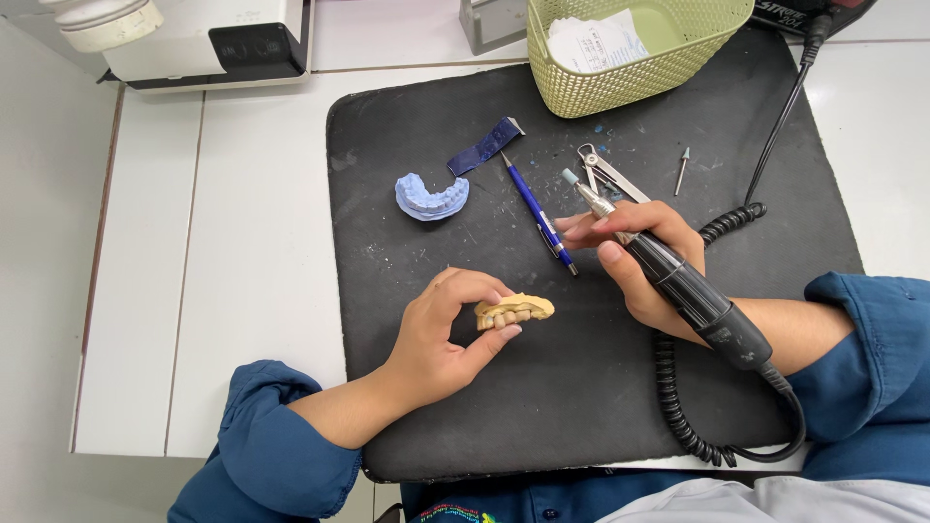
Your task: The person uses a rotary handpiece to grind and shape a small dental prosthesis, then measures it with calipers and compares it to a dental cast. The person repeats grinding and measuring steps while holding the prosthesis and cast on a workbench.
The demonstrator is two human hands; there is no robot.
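My left hand (441, 339) pinches a yellow dental cast (518, 310) between thumb and fingers, just above the black mat (581, 387). My right hand (639, 257) grips a black rotary handpiece (693, 295) like a pen. Its pale grinding tip (571, 178) points up and left, away from the cast. A coiled black cable (678, 407) runs from the handpiece's rear around my right wrist. Both sleeves are blue.
On the mat lie a blue dental cast (431, 197), a dark blue strip (484, 147), a blue pen (538, 213), a metal caliper (605, 174) and a loose bur (682, 169). A green basket (630, 73) with papers stands at the back. A white machine (208, 39) sits far left.
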